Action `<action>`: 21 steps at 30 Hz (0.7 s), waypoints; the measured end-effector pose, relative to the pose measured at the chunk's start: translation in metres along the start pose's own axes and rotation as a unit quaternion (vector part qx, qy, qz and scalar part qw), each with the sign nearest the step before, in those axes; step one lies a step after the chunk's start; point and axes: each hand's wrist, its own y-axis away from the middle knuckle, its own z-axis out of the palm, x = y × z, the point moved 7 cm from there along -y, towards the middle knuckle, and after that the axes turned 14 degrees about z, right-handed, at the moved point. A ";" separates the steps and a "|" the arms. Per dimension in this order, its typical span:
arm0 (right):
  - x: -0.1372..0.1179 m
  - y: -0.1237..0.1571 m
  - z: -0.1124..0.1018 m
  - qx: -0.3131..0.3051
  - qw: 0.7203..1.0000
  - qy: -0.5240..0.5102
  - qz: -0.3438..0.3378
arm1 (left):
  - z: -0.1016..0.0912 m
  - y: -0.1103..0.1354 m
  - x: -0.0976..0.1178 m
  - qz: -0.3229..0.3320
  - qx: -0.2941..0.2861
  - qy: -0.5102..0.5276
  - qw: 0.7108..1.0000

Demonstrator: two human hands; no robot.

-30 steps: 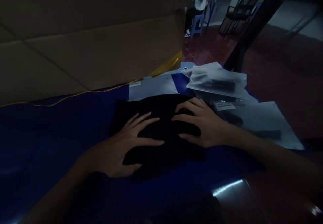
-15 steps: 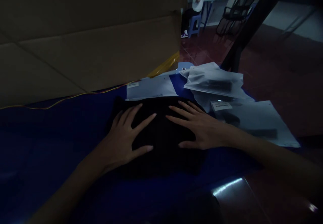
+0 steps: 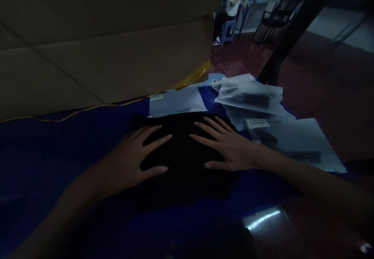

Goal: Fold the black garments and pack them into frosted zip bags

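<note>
A folded black garment [image 3: 187, 161] lies on a dark blue sheet [image 3: 67, 146]. My left hand [image 3: 133, 157] rests flat on the garment's left part, fingers spread and pointing right. On its right part lies my right hand [image 3: 230, 148], also flat with fingers stretched toward the left. Both hands press on the cloth and hold nothing. The scene is dim, so the garment's folds are hard to make out.
A large cardboard box [image 3: 102, 44] stands behind the sheet. Several clear plastic bags [image 3: 251, 93] with dark contents lie at the right, one flat bag [image 3: 175, 101] behind the garment. A yellow cord [image 3: 87, 109] runs along the box. A person sits on a stool [image 3: 230, 6] far back.
Both hands have slid leftward across the garment and their fingers have flattened out. The garment looks smoother and flatter than a second ago.
</note>
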 end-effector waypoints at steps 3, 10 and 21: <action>0.000 0.000 0.000 -0.004 1.000 0.008 -0.003 | -0.001 -0.020 0.013 0.033 0.055 -0.046 0.997; 0.002 0.000 0.000 -0.009 1.000 0.000 -0.003 | 0.033 -0.035 0.017 0.074 0.032 -0.032 0.996; 0.002 0.001 -0.002 -0.022 1.000 -0.003 -0.003 | 0.031 -0.031 0.018 0.074 0.043 -0.023 0.996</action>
